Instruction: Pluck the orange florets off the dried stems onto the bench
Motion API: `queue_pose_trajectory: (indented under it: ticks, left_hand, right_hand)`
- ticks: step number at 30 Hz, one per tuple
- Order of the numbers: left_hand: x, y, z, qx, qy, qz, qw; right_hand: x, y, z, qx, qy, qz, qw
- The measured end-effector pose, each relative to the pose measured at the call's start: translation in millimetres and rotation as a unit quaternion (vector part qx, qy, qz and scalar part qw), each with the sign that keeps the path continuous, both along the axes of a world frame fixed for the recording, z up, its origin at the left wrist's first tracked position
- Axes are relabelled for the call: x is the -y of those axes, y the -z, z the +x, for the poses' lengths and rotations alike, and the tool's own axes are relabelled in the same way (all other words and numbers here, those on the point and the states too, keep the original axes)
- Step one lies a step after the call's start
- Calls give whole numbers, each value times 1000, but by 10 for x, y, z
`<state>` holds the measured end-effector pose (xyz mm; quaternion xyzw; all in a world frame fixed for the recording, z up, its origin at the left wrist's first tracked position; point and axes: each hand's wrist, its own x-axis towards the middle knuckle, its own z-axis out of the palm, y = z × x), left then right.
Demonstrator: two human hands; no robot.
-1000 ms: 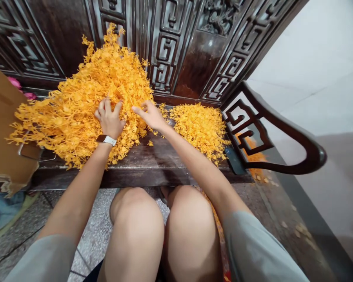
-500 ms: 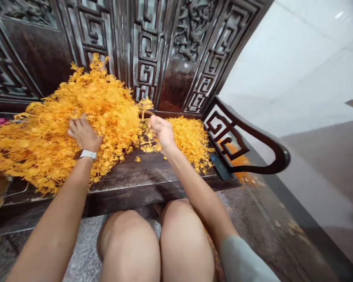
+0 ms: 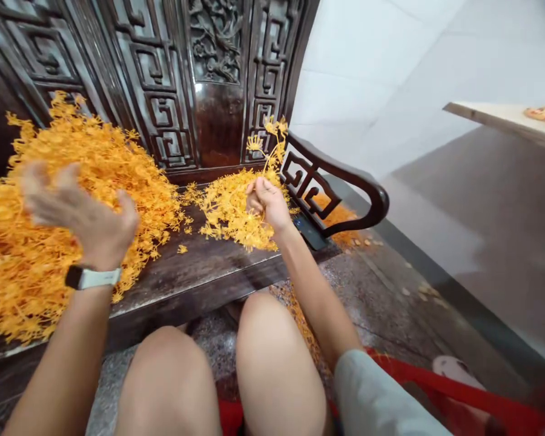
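An orange sprig is clenched in the right hand by its lower part, so its tip is kept upright above the fist. The left hand is held open, grasping nothing, above the large orange heap, left of the grip on the dark wooden bench.

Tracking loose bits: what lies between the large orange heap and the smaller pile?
Head view: a few loose orange sprigs on the dark wood seat, between the large heap and smaller pile.
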<state>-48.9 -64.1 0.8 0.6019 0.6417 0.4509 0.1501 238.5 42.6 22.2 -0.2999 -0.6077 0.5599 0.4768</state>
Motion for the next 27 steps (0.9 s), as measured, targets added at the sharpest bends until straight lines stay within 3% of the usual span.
queue_pose_trajectory:
  ticks: [3,6,10,13,15,18,20,24,27]
  left_hand:
    - [-132,-229,460,64,51,-8,997]
    - [-386,-297,769,115,121,5,986]
    - [-627,-164,937,182,190,15,965]
    - [-688,36,968,283,151,24,947]
    - [-696,174,982,312,129,23,941]
    - [-675,332,1029,298,117,12,947]
    - [-642,391,1076,248,134,4,959]
    - [-554,430,1153,92,222,21,970]
    - [-500,441,1162,53,244,10,968]
  right_hand:
    - [91,119,-203,8,-5,-6,1000]
    - [183,252,-403,25,-1,28,999]
    - [253,457,-534,80,-37,63,994]
    - [292,572,-498,117,-59,79,988]
    - [306,617,-453,104,-16,84,991]
    - [273,642,-448,10,140,38,989]
    - [203,642,-510,-40,208,-8,977]
    - [-8,653,-678,-51,238,-41,969]
    - [-131,689,-740,-66,246,-58,965]
